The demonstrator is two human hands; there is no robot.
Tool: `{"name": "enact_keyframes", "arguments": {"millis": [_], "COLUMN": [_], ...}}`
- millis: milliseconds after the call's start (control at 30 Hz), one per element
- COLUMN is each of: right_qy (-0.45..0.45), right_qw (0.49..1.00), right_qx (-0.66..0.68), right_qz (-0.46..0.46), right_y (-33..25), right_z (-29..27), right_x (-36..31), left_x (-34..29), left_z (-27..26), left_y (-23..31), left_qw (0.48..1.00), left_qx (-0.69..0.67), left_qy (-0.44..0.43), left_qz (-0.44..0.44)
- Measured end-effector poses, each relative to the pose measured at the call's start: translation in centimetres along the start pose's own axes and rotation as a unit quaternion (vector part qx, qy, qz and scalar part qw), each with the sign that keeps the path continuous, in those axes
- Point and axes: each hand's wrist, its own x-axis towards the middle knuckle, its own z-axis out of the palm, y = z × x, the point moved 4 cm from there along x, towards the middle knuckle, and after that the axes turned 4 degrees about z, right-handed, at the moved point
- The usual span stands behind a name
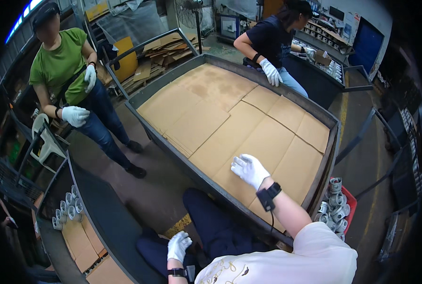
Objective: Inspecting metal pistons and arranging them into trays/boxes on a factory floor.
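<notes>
My right hand (250,171), in a white glove with a black band on the wrist, reaches over the near part of a metal-rimmed cart (196,172). Its fingers are loosely bent and apart, with nothing in them. Flat brown cardboard sheets (206,118) line the cart's bed; whether the hand touches them I cannot tell. Down by my lap is my left hand (178,245), gloved in white too, fingers slightly curled and apart, and I see no object in it.
A person in a green shirt (62,57) stands left of the cart. Another in dark clothes (272,42) rests a gloved hand on its far rim. A red basket of grey metal parts (336,208) sits at right. Lower left, another cart (85,199) holds similar parts.
</notes>
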Motion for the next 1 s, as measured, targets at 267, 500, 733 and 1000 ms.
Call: {"name": "enact_keyframes", "arguments": {"millis": [267, 500, 733, 1000], "right_qy": [-0.083, 0.007, 0.305, 0.206], "right_qw": [0.996, 0.996, 0.884, 0.938], "right_qx": [0.042, -0.078, -0.331, -0.265], "right_qz": [-0.012, -0.036, -0.126, 0.081], "right_y": [-5.4, -12.4, -12.4, -8.1], "right_z": [4.0, -3.9, 0.7, 5.7], "right_x": [13.9, 29.9, 32.9, 31.1], "left_x": [0.7, 2.6, 1.5, 0.3], "left_z": [-5.7, -4.8, -3.2, -5.9], "left_y": [-7.7, -9.2, -7.8, -8.4], "left_qw": [0.974, 0.986, 0.986, 0.985], "left_qx": [-0.198, -0.150, -0.140, -0.146], "left_qy": [0.055, 0.017, 0.039, 0.073], "left_qz": [-0.099, -0.063, -0.083, -0.060]}}
